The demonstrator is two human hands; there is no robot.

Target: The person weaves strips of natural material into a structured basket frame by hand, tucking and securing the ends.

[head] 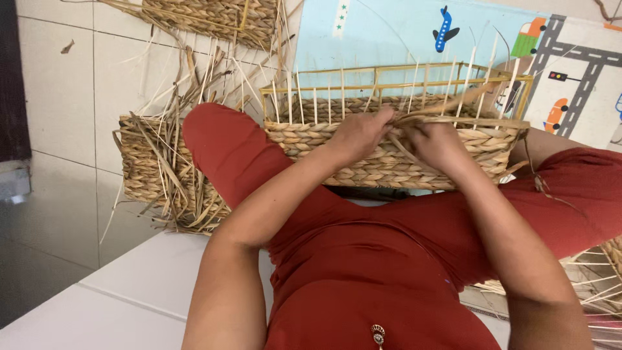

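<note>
**Half-woven basket on the lap, both hands at its top row**

Head view.

1. Woven basket point(389, 152): rectangular, braided straw walls on a yellow wire frame point(395, 68). It rests across the person's red-clothed legs point(227, 152), near wall facing the wearer. Pale upright stakes point(315, 104) rise above the woven rows along the near wall; the frame's upper part stands bare.

2. Left hand point(359, 133): curled over the top woven row, fingers pinching a straw strand point(447, 104) at the rim.

3. Right hand point(440, 146): just beside the left hand, closed on the same bundle of strands, knuckles toward the camera. The two hands nearly touch at the middle of the near wall.

4. Loose strand ends: they run from the hands rightward along the rim toward the basket's right corner point(518, 126), one tail hanging over the right thigh.

5. Second basket point(152, 165): woven, on the tiled floor point(58, 97) left of the knee, loose straw heaped over and beside it. Its near edge lies close to the leg.

6. Third woven piece point(214, 19): at the top edge of the view, well apart from the hands.

7. Play mat point(389, 29): light blue with a road and vehicle pattern, lying beyond the basket.

8. Open room: bare tiles at far left; white surface point(123, 291) at lower left; more straw point(599, 285) at lower right.
</note>
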